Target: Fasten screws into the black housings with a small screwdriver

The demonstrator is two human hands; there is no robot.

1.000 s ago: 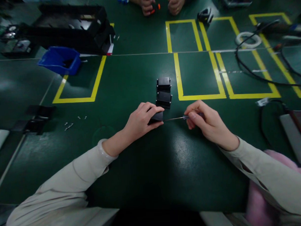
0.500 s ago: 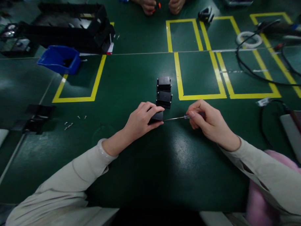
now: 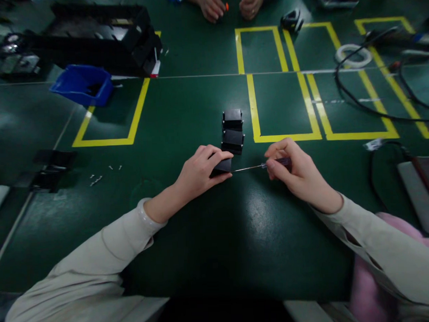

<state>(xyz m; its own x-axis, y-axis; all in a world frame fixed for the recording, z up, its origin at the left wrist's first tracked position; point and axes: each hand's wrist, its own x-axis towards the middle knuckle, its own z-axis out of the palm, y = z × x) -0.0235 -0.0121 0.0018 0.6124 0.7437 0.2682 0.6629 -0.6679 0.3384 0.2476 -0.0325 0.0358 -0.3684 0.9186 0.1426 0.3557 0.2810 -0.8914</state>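
Note:
My left hand [image 3: 201, 169] grips a small black box [image 3: 223, 166] against the green table, thumb on the near side and fingers over the far side. In my right hand [image 3: 295, 169] is a screwdriver [image 3: 278, 164], its handle between thumb and fingers. The thin shaft points left and its tip meets the box's right end near the lower corner; the exact contact is too small to make out. Just beyond the held box lie two similar black boxes, a nearer one [image 3: 232, 138] and a farther one [image 3: 232, 116], with small screws at their sides.
Several loose screws [image 3: 95, 180] and black parts [image 3: 54, 163] lie at left. Farther back are a blue bin [image 3: 83, 85] and a black crate [image 3: 101, 43]. Across the table are another person's hands [image 3: 212, 7]. Cables [image 3: 353, 97] and a white ring [image 3: 353, 56] occupy the right.
My right fingers have loosened and shifted on the screwdriver, so more of its handle shows. The box in my left hand stays in place. The other person's hand has opened slightly.

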